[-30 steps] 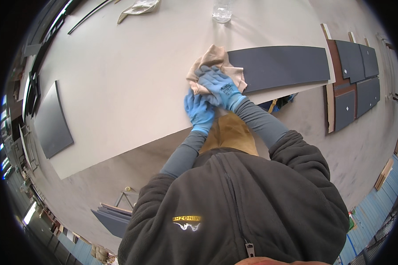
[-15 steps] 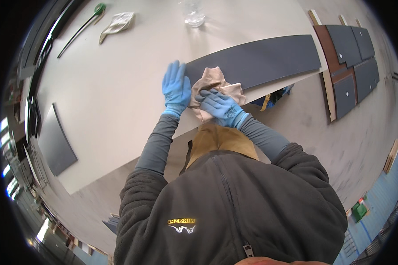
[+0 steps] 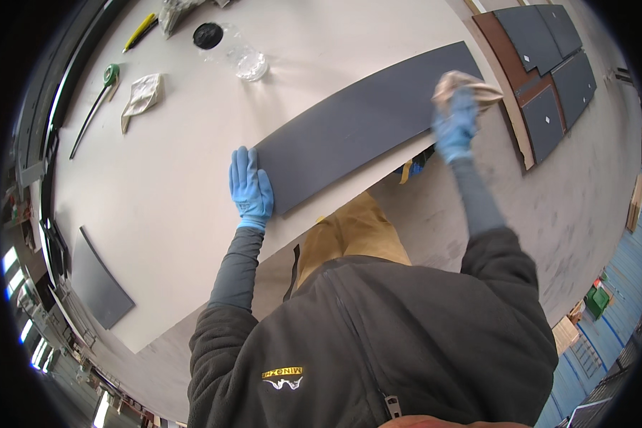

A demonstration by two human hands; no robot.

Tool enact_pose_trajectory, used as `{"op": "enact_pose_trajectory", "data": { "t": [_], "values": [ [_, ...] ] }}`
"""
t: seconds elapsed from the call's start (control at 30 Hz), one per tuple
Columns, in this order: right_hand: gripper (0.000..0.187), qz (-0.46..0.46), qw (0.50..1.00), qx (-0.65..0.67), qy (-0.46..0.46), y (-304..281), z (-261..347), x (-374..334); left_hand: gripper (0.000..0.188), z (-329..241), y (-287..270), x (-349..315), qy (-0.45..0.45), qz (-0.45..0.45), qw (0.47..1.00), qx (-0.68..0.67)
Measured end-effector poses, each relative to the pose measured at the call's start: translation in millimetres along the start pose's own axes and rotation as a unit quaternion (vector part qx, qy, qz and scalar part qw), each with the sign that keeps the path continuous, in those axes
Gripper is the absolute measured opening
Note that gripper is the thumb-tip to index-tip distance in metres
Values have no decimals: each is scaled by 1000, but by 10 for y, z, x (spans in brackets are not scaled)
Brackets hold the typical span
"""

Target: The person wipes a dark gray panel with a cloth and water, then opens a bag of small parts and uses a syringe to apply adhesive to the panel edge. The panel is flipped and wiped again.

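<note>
Dark grey panel [image 3: 364, 121] lies diagonally across the pale table [image 3: 157, 200], centre frame. Left hand [image 3: 250, 189] presses its near-left end, fingers flat and spread; right hand [image 3: 455, 123] clutches a beige cloth [image 3: 471, 84] at upper right. Steady pressure and full-length strokes would likely wipe best.

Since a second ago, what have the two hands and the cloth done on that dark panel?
The right hand carried the beige cloth rightward to the far end of the dark panel. The left hand let go of the cloth and now presses flat at the panel's left end. The panel stayed on the pale table.
</note>
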State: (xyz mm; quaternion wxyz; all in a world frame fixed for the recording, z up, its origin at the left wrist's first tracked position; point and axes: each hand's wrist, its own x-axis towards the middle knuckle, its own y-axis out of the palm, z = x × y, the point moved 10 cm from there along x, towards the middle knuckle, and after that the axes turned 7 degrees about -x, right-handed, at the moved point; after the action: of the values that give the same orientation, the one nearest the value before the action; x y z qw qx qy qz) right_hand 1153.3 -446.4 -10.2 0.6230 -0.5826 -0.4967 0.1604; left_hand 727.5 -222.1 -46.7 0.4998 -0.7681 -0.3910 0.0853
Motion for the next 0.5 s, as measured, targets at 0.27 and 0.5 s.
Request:
{"op": "enact_pose_trajectory", "data": {
  "t": [0.27, 0.5],
  "values": [
    [26, 162, 880, 386, -223, -566, 2700, -1180, 53, 7, 10, -1, 8, 4, 1000, -4],
    [54, 77, 990, 32, 112, 387, -770, 268, 54, 3, 28, -11, -1, 21, 1000, 6]
  ]
}}
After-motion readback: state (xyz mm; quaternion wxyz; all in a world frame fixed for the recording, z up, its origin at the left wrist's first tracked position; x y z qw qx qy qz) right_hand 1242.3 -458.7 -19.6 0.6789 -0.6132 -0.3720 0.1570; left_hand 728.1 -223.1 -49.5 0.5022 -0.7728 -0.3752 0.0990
